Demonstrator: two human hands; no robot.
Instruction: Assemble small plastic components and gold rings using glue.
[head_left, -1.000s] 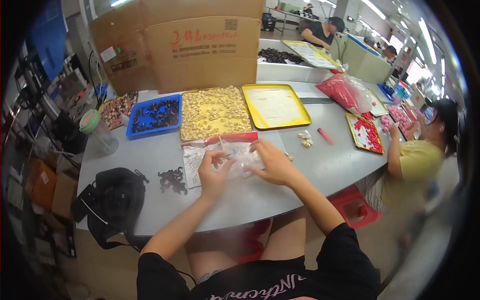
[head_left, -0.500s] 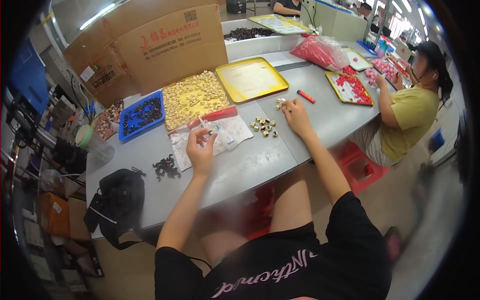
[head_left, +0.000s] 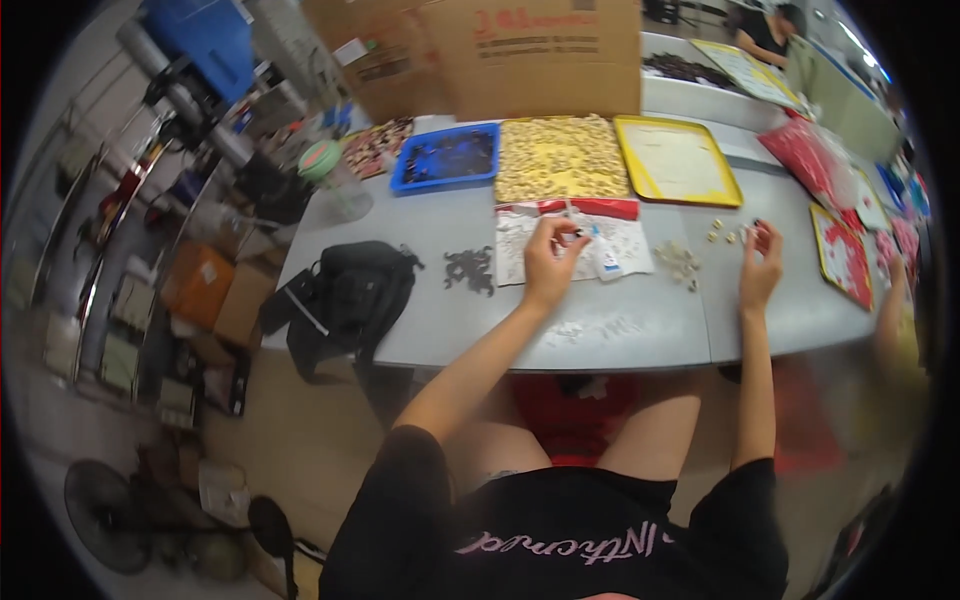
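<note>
My left hand (head_left: pixel 553 262) is closed in a pinch over a paper sheet (head_left: pixel 515 255), with a small dark piece (head_left: pixel 578 235) at its fingertips. Just right of it lies a white glue bottle (head_left: pixel 608 264) with a blue tip. My right hand (head_left: pixel 761 268) is raised farther right, fingertips pressed together; what they hold is too small to make out. Beside it lie a few loose gold pieces (head_left: pixel 714 237). Between my hands spreads a blurred cluster of small gold pieces (head_left: pixel 679 264). Left of the paper is a heap of dark curved pieces (head_left: pixel 470 270).
Along the back stand a blue tray (head_left: pixel 398 183) of dark pieces, a yellow tray (head_left: pixel 513 185) covered in gold pieces, and a yellow-rimmed tray (head_left: pixel 690 160). A cardboard box (head_left: pixel 540 80) rises behind. A black bag (head_left: pixel 360 295) and a lidded jar (head_left: pixel 345 195) sit left. A co-worker's arm (head_left: pixel 890 310) shows right.
The view has swung right-to-left, so the table sits farther right. My right hand has lifted from the loose gold pieces, its fingers now pinched upward. My left hand keeps its pinch by the glue bottle.
</note>
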